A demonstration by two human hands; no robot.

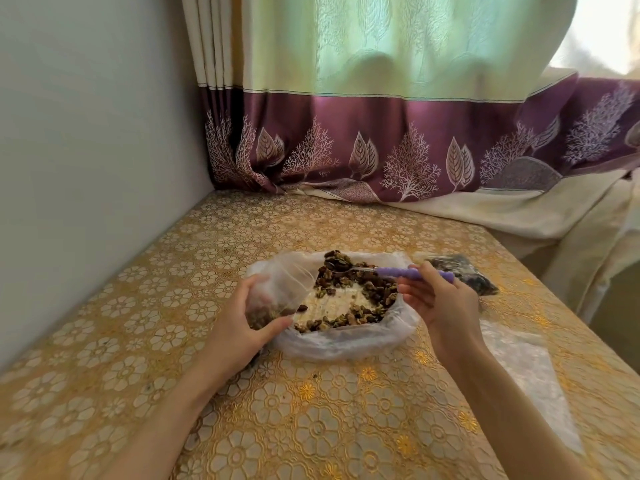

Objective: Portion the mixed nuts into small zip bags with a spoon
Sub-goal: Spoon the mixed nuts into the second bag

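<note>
A loaded spoon stood ready over the nuts, the small bag waiting to its left.

The left hand [254, 315] curled round a small zip bag [268, 299], already part filled, at the left rim of the big plastic bag [346, 344] in the middle of the counter [173, 271]. The mixed nuts [363, 292] lay inside it. The right hand [438, 299] pinched the purple handle of the spoon [374, 270], its bowl heaped over the pile's far side. A filled bag [464, 271] sat toward the counter's right edge. Next, probably, the spoon must travel left and tip into the small bag's mouth without spilling.
</note>
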